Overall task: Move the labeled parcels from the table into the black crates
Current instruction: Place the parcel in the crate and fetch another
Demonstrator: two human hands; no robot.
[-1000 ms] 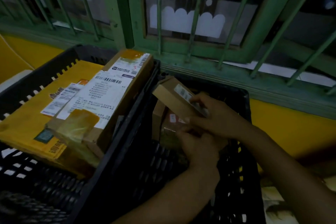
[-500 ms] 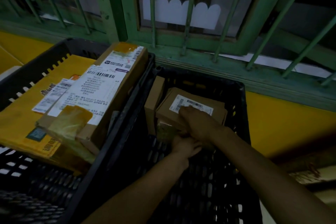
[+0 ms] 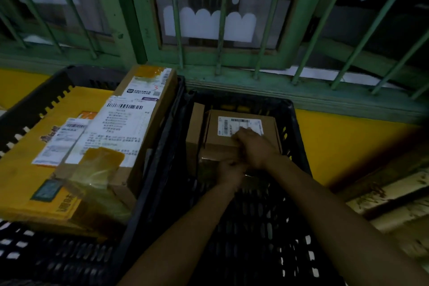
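Brown labeled parcel [image 3: 220, 144] — flat, label up — inside right black crate [image 3: 300, 144]

The small brown cardboard box [image 3: 241, 146] looks matt, its white paper label [image 3: 234, 125] smooth. The black perforated plastic crate [image 3: 297, 146] is dull. Yellowish tape [image 3: 102, 163] on the long brown cardboard carton [image 3: 149, 139] shines glossy and wrinkled.

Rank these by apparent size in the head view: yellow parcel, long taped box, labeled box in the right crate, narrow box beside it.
1. Yellow parcel and long taped box: look alike; the box covers part of the parcel, so unranked.
2. Labeled box.
3. Narrow box, standing on edge.
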